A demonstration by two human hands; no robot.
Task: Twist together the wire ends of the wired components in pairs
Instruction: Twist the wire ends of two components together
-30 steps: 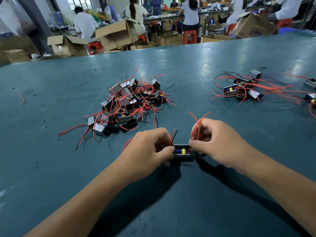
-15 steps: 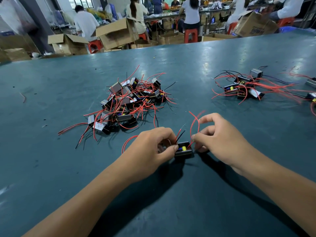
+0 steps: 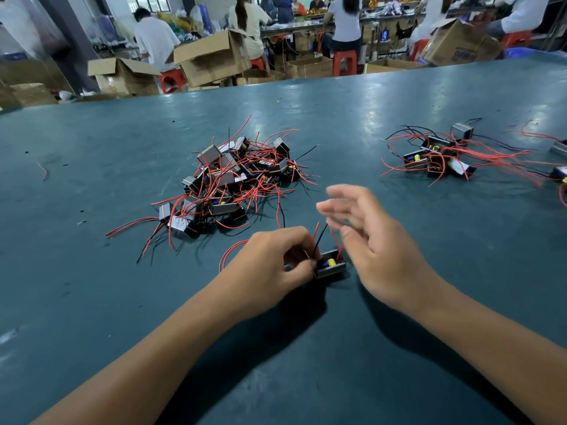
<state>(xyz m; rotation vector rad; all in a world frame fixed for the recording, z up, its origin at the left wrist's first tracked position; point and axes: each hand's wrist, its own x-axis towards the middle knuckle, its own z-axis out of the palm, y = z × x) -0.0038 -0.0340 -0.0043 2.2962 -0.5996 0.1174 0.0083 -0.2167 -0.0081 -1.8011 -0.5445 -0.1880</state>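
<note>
The right hand (image 3: 377, 243) has let go of the red wires it was pinching half a second ago; it now hovers just right of the small black box-shaped component with a yellow-and-blue part inside (image 3: 330, 266), its fingers (image 3: 337, 207) spread and blurred with motion, holding nothing. The left hand (image 3: 270, 265) has not shifted: its fingers (image 3: 302, 266) stay curled and pinch the thin red and black wire leads (image 3: 317, 240) at the component's left end, steadying it on the dark teal surface (image 3: 122, 302), where it rests between the two hands.

Judgement: one pair on the right side appears finished or released, and the left-side leads are next for twisting. Whether the released pair is properly twisted cannot be told; blur hides it.

The tangled heap of black components with red wires (image 3: 227, 182) lies beyond the left hand, evidently unprocessed. A smaller cluster of similar wired components (image 3: 438, 157) lies well apart to the far right.
</note>
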